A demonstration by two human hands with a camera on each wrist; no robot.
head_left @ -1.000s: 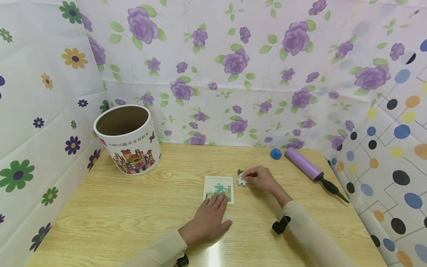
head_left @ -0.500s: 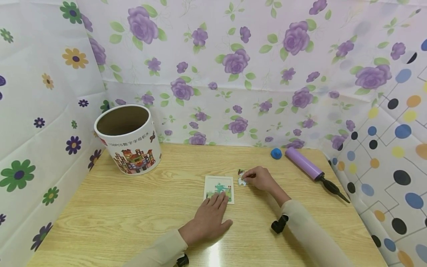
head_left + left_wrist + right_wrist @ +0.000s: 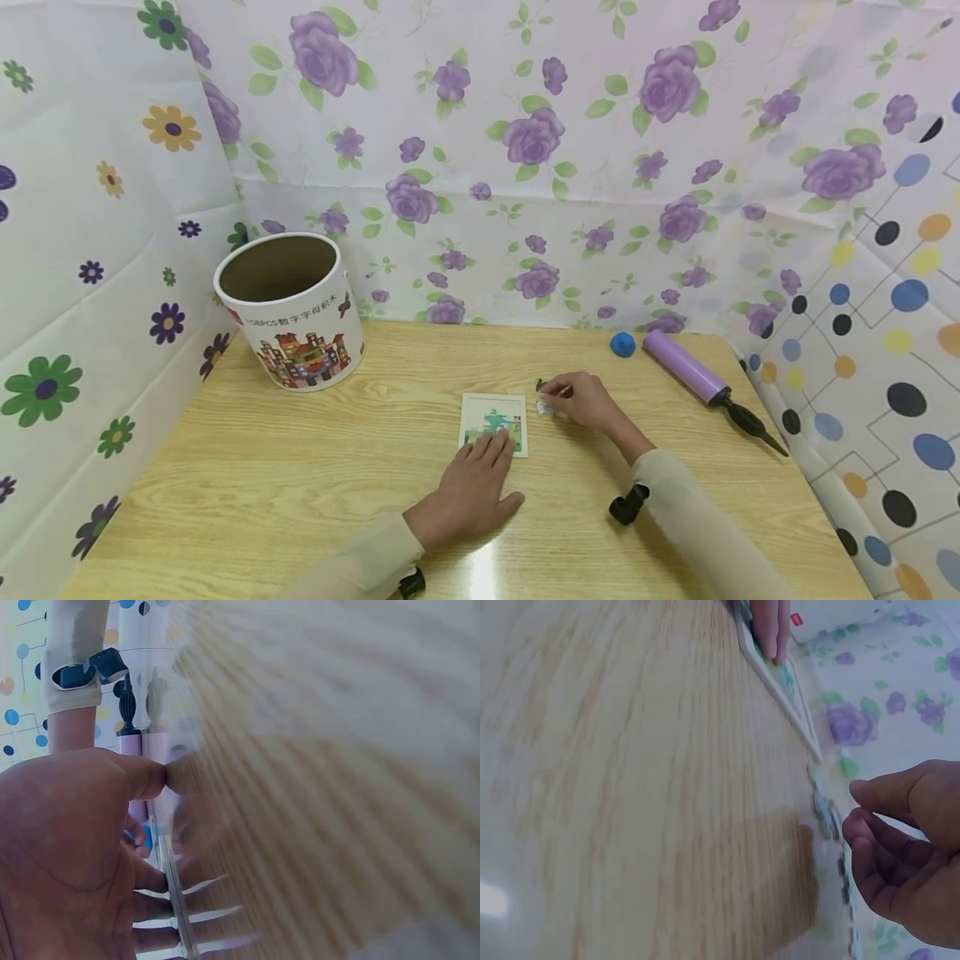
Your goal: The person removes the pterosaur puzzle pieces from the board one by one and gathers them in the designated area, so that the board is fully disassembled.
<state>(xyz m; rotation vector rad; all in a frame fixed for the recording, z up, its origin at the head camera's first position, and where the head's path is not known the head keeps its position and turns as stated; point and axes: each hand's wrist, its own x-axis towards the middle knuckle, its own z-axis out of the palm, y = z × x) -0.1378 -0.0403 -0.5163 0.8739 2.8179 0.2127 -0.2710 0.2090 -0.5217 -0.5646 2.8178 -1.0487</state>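
Observation:
My left hand [image 3: 468, 492] lies flat with straight fingers on the lower part of a white-framed jigsaw puzzle [image 3: 491, 408]. A teal and green picture shows in the puzzle's tray. Just right of the frame, my right hand [image 3: 581, 398] is over loose puzzle pieces [image 3: 543, 407], partly hiding them. In the right wrist view, the thumb and index fingertips stand slightly apart beside a puzzle piece [image 3: 825, 814] at table level. The index fingertip seems to touch the pieces; no piece is seen pinched. The left wrist view shows the left palm [image 3: 67, 847] and the frame's edge [image 3: 178, 900].
A white printed bucket [image 3: 288, 312] stands at the back left of the wooden table [image 3: 337, 467]. A small blue object [image 3: 622, 344] and a purple hand pump [image 3: 686, 367] with a black nozzle lie at the back right. Patterned cloth [image 3: 525, 208] walls the table in.
My right fingers have shifted slightly left over the puzzle pieces and cover more of them. The left hand stays put on the puzzle frame.

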